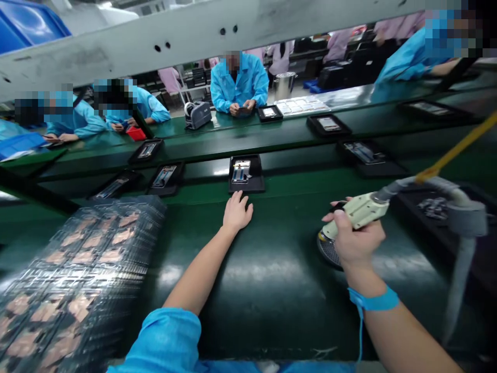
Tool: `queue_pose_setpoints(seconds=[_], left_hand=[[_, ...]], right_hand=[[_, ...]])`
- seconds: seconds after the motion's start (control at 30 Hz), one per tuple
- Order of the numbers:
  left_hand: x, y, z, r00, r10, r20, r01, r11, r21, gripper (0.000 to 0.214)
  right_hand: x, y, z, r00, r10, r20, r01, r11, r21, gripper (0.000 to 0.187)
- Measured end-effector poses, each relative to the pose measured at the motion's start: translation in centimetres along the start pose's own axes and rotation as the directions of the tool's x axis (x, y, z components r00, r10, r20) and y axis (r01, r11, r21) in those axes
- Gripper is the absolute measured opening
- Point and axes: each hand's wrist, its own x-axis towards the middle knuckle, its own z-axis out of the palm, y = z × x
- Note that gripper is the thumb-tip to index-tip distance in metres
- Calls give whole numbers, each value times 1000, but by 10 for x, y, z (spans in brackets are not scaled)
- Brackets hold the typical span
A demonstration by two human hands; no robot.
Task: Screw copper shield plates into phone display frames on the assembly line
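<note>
Left of my empty, loosely spread left hand (237, 213) stand stacked trays (150, 239). Just beyond its fingertips, a phone shell (241, 172) lies in a black box (256, 184), long axis near-to-far, seemingly not yet picked up. My right hand (359, 244) already grips the pale tool (364, 210), its head pointing near-left.

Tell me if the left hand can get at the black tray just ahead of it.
Most likely yes: the left hand appears to hold nothing, its fingers are right by the near edge of the black tray, and nothing visible blocks the way.
</note>
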Motion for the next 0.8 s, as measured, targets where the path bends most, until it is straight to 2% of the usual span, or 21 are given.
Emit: queue_pose_setpoints(seconds=[0.17,0.23,0.3,0.4,0.47,0.53,0.7,0.8], left_hand=[[5,-1,-5,1000,11,1,-11,1000,-14,41],[1,1,-8,1000,19,-9,-19,999,-33,40],[-3,7,-8,999,42,-6,-42,997,-62,39],[3,33,2,991,128,39,-122,985,-119,36],[19,62,16,976,202,86,-187,970,-158,35],[47,100,32,954,267,133,-240,952,-190,33],[135,213,71,885,388,256,-330,912,-243,35],[173,273,91,860,413,299,-349,905,-244,40]], right_hand=[[1,2,-8,998,-40,55,39,999,17,32],[4,6,-18,990,-24,142,24,1000,0,34],[8,11,-30,963,24,269,-17,999,-28,38],[12,12,-44,920,86,382,-68,996,-61,36],[12,8,-49,925,99,367,-81,995,-64,31],[9,2,-50,935,78,345,-59,996,-63,26],[1,-9,-53,931,-87,355,114,992,-55,21],[0,-11,-54,917,-56,394,86,995,-58,25]])
